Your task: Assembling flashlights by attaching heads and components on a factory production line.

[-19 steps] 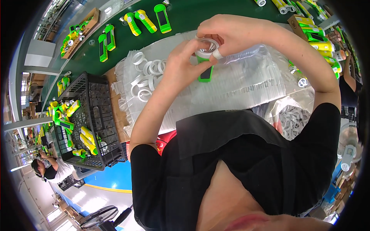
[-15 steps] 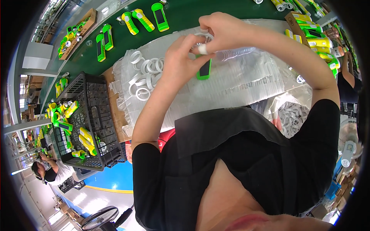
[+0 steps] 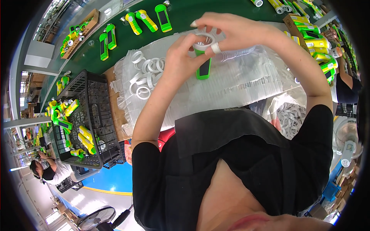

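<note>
You are holding one flashlight (image 3: pixel 203 70) between your left hand (image 3: pixel 182 57) and right hand (image 3: pixel 231 31), over the plastic sheeting (image 3: pixel 243 82). To the left, loose rings (image 3: pixel 148 71) are lying on it, and a crate (image 3: pixel 99 100) is resting farther left; behind, more flashlights (image 3: pixel 163 19) are lying on the table (image 3: pixel 189 19), while a carton (image 3: pixel 291 27) is sitting rightward.

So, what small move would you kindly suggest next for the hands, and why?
Perhaps press the white ring evenly: it sits at the head end of the green flashlight, left hand and right hand flank it, and whether it is fully seated cannot be seen.
</note>
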A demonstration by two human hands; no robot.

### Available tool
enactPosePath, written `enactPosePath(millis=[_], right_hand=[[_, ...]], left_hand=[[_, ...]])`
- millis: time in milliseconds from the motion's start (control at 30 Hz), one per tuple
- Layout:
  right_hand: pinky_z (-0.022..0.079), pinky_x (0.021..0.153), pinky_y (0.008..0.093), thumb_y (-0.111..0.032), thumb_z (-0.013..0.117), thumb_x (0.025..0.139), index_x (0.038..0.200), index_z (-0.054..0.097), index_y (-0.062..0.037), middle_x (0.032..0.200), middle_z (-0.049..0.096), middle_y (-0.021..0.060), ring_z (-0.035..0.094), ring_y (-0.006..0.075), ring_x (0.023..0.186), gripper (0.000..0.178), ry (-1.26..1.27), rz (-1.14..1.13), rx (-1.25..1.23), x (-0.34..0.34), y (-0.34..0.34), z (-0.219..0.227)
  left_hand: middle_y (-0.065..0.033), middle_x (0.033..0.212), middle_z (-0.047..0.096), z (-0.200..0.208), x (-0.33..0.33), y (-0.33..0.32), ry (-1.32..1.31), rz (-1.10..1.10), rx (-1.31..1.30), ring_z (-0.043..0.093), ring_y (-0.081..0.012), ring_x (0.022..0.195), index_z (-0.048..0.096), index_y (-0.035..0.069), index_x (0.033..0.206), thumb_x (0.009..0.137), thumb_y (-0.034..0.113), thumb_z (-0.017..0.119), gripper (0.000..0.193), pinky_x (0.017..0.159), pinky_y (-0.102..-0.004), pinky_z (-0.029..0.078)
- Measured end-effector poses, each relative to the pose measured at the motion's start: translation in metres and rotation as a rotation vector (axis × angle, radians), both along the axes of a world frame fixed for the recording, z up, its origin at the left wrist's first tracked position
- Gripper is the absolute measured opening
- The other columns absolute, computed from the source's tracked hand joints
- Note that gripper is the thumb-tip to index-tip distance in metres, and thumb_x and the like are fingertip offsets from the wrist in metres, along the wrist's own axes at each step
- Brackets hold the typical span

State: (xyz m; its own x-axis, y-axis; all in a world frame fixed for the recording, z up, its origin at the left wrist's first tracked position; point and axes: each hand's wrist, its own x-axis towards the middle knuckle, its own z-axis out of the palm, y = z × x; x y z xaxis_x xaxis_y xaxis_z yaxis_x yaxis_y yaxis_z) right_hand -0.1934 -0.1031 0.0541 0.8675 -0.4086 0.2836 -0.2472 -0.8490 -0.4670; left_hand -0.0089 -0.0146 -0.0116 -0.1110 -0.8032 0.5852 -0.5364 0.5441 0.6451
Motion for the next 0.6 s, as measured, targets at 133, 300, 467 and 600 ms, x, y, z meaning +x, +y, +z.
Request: enactPosePath(millis=[133, 300, 467, 600], right_hand=[[0.045, 0.064, 0.0328, -0.024, 0.076, 0.078, 0.105, 0.058, -0.0030, 0.087, 0.051, 0.0074, 0.054, 0.0216, 0.076, 0.039, 0.077, -0.009, -0.038, 0.003, 0.011, -0.003], [0.045, 0.062, 0.0333, -0.031, 0.074, 0.082, 0.106, 0.055, -0.0028, 0.088, 0.057, 0.0097, 0.057, 0.0240, 0.073, 0.042, -0.181, 0.009, 0.156, -0.016, 0.034, 0.019], [0.046, 0.051, 0.0351, -0.032, 0.060, 0.085, 0.107, 0.058, -0.0085, 0.075, 0.055, 0.0068, 0.057, 0.0264, 0.056, 0.032, -0.305, 0.256, -0.233, -0.023, 0.051, 0.040], [0.050, 0.062, 0.0447, -0.038, 0.041, 0.098, 0.106, 0.059, -0.0159, 0.083, 0.067, 0.0138, 0.065, 0.0371, 0.072, 0.029, -0.340, -0.526, -0.110, -0.003, -0.044, -0.064]], left_hand=[[-0.0040, 0.098, 0.068, 0.002, 0.005, 0.002, -0.030, -0.058, -0.025, 0.065, -0.0160, 0.088, 0.062, 0.008, 0.106, 0.069, 0.012, 0.085, 0.044, 0.077, -0.0288, 0.051], [-0.0200, 0.131, 0.056, 0.007, 0.024, 0.011, 0.254, -0.419, 0.305, 0.054, -0.0304, 0.123, 0.022, 0.015, 0.150, 0.063, 0.019, 0.090, 0.110, 0.103, -0.0436, 0.042], [-0.0098, 0.096, 0.065, 0.030, 0.014, 0.033, 0.613, -1.046, 1.155, 0.067, -0.0201, 0.078, 0.032, 0.005, 0.141, 0.074, 0.026, 0.082, 0.087, 0.068, -0.0347, 0.054], [-0.0168, 0.096, 0.069, -0.007, 0.013, -0.076, -0.254, -0.087, 0.324, 0.068, -0.0354, 0.081, 0.042, 0.014, 0.136, 0.082, 0.021, 0.069, 0.060, 0.069, -0.0436, 0.054]])
